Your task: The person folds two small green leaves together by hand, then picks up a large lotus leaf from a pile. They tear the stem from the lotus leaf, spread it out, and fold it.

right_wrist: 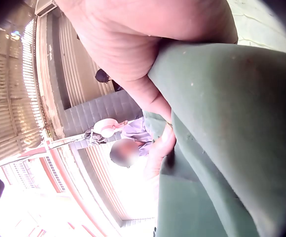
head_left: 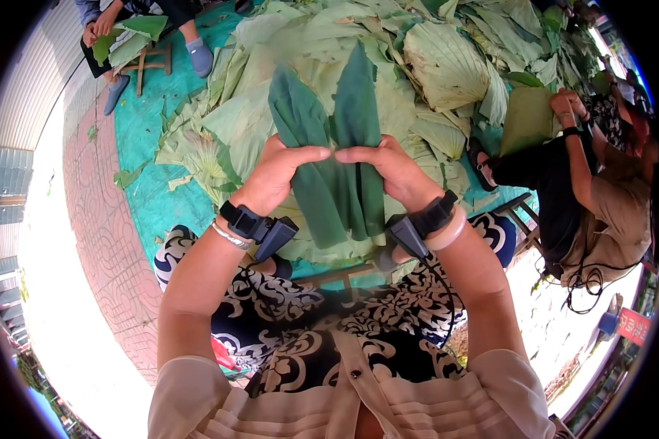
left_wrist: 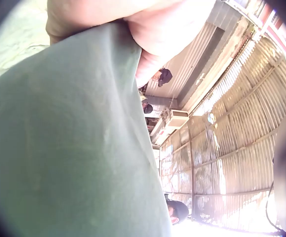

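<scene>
In the head view a dark green lotus leaf [head_left: 318,208] is held up in front of the body, folded lengthwise, with two pointed flaps spreading at the far end. My left hand [head_left: 274,174] grips its left side, thumb across the top and fingers hidden beneath. Mirroring it, my right hand [head_left: 405,174] grips the right side, and the two thumb tips nearly meet at the middle. The leaf's smooth underside [left_wrist: 74,133] fills much of the left wrist view. From the right wrist, folds [right_wrist: 222,103] run down from the fingers.
Behind the held leaf spreads a large pile of paler lotus leaves [head_left: 227,121] on a teal ground sheet [head_left: 143,197]. One seated person [head_left: 110,22] at upper left holds a leaf. Another [head_left: 600,175] sits at the right by a low wooden stool [head_left: 520,212].
</scene>
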`<control>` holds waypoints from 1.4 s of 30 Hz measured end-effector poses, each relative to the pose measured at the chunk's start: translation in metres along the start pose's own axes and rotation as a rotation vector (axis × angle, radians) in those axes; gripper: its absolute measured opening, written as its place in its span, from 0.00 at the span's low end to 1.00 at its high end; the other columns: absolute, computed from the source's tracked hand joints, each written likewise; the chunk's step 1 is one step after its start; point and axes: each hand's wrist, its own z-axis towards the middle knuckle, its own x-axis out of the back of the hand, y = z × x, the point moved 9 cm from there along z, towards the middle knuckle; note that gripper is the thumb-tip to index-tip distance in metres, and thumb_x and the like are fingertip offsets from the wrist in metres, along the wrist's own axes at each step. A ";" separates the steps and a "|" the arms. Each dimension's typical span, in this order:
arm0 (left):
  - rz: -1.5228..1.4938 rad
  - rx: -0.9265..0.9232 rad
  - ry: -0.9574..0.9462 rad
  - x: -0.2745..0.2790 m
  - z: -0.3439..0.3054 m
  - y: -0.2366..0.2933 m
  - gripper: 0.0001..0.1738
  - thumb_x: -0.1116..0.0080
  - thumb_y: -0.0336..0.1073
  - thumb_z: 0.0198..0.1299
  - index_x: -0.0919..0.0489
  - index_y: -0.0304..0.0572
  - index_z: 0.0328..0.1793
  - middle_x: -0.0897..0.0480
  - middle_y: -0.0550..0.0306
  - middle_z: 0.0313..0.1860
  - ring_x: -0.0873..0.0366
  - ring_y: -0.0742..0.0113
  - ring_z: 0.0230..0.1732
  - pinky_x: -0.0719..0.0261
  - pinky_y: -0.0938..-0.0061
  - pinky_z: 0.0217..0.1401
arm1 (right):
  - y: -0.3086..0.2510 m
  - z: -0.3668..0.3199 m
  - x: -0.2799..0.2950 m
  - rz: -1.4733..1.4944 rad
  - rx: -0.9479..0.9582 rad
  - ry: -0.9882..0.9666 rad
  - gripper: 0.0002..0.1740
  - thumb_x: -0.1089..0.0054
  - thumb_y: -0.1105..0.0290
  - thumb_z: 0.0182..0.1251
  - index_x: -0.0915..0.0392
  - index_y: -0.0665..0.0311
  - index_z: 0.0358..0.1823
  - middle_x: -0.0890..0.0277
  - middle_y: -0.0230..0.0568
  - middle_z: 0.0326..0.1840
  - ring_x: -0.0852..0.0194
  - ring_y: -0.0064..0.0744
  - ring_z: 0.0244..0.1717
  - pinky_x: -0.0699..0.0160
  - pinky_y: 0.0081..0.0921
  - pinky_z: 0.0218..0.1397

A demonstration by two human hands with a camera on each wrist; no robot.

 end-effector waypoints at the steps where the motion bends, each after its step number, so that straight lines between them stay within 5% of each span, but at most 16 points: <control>1: 0.005 0.000 -0.002 0.000 0.000 0.000 0.17 0.33 0.28 0.59 0.19 0.38 0.54 0.14 0.59 0.46 0.18 0.70 0.49 0.22 0.72 0.56 | 0.000 0.000 0.000 -0.007 0.004 -0.002 0.20 0.25 0.71 0.56 0.17 0.79 0.45 0.14 0.47 0.42 0.17 0.30 0.44 0.21 0.28 0.53; 26: 0.086 0.066 -0.116 -0.016 -0.002 -0.007 0.20 0.30 0.31 0.59 0.18 0.36 0.58 0.15 0.59 0.53 0.19 0.71 0.53 0.24 0.73 0.60 | 0.002 -0.001 0.001 -0.001 -0.020 0.002 0.16 0.30 0.73 0.58 0.16 0.78 0.44 0.13 0.48 0.41 0.15 0.32 0.42 0.18 0.29 0.52; 42: 0.079 0.047 -0.058 -0.004 0.000 -0.005 0.15 0.33 0.25 0.56 0.17 0.35 0.51 0.15 0.60 0.44 0.18 0.71 0.46 0.22 0.73 0.53 | -0.007 -0.002 -0.006 -0.130 0.002 -0.100 0.22 0.26 0.73 0.58 0.18 0.72 0.53 0.14 0.41 0.47 0.16 0.29 0.46 0.20 0.26 0.54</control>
